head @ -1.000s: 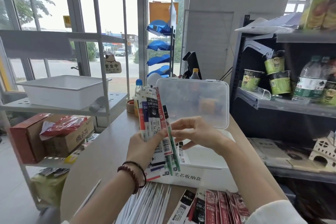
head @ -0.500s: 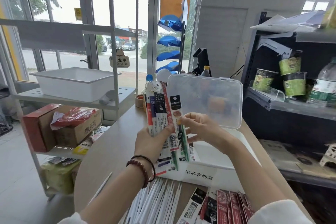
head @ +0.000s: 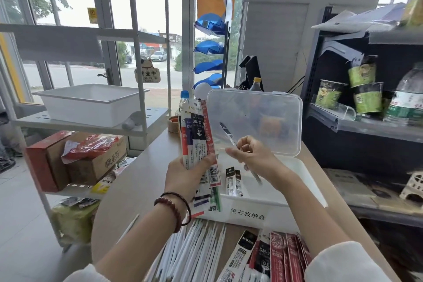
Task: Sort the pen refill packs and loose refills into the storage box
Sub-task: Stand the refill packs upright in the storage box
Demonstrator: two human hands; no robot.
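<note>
Above the loose refills (head: 196,252) at the near edge of the desk (head: 137,181), one refill pack (head: 229,135) has left the bundle (head: 196,135), so sorting looks to be going pack by pack. The left hand (head: 185,176) grips the bundle upright. The right hand (head: 254,158) pinches the single pack, tilted, over the open storage box (head: 286,215), where two packs (head: 233,181) lie.

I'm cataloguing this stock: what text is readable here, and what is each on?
"DM-2018", "05": black refill pack gripped by the left hand.
"笔芯收纳盒": storage box front label.
"业中": cat-shaped door sign; rest blurred.
"DM-2": pack on the table, cut off.
Loose refill in the right hand, cardboard box, shelf goods: too blurred to read.
</note>
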